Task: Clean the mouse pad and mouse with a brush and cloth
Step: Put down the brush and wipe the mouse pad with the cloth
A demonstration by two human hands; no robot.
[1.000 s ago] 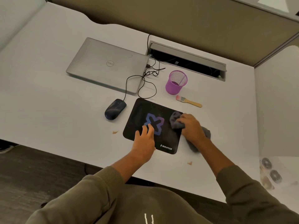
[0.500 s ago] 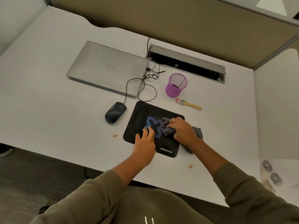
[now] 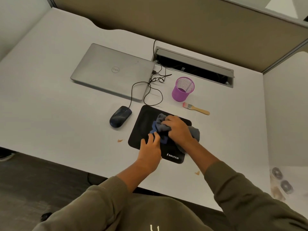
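Centrally, right hand point(image 3: 179, 129) bunched around grey cloth point(image 3: 162, 125) mid mouse pad point(image 3: 141, 124); left hand point(image 3: 150, 151) splayed, seemingly flat, near its front edge.

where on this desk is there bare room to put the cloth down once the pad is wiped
Bare desk lies left of the mouse and in front of the laptop, and right of the brush. Crowded: the cable tangle between laptop and purple cup.

White lettering reading "sounce", with a small lightning-bolt mark before it, sits on the near right corner of the black mouse pad point(image 3: 143, 130). The closed silver laptop point(image 3: 113, 72) carries a round "Dell" logo (seen upside down).
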